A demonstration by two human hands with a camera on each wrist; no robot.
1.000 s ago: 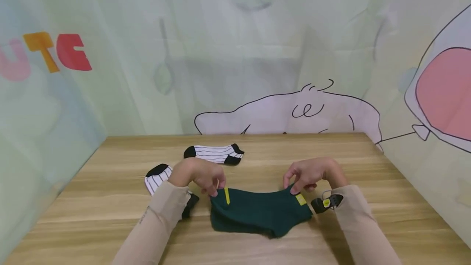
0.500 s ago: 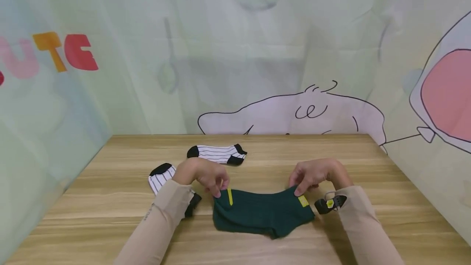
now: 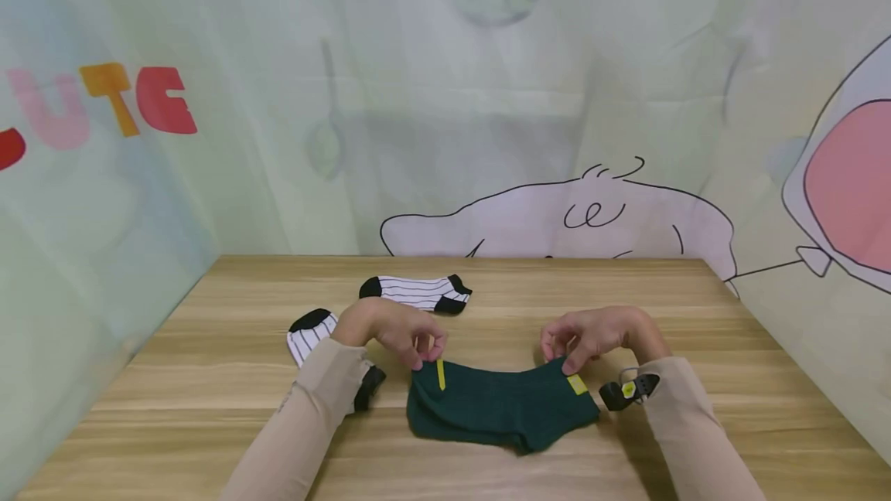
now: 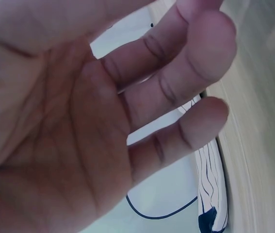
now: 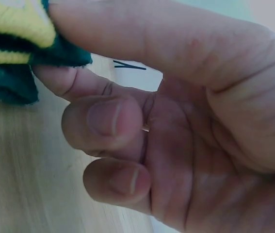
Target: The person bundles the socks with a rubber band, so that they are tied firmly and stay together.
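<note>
Head view: two striped socks (image 3: 411, 293), at least one green sock (image 3: 487, 404).
Left hand (image 3: 398, 331) and right hand (image 3: 597, 333), bent-wristed, pinch it.

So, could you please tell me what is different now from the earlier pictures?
Little: the left hand and right hand seem to spread some fingers slightly more, and the head view drifted, shifting everything rightward in it. No visible grasp or release. The green sock, near striped sock and far striped sock stayed in place.

Near sock (image 3: 501, 412): between left hand (image 3: 400, 331), right hand (image 3: 595, 335)
Far sock (image 3: 411, 291): on table (image 3: 174, 424), behind
Left sock (image 3: 312, 335): on table, left
</note>
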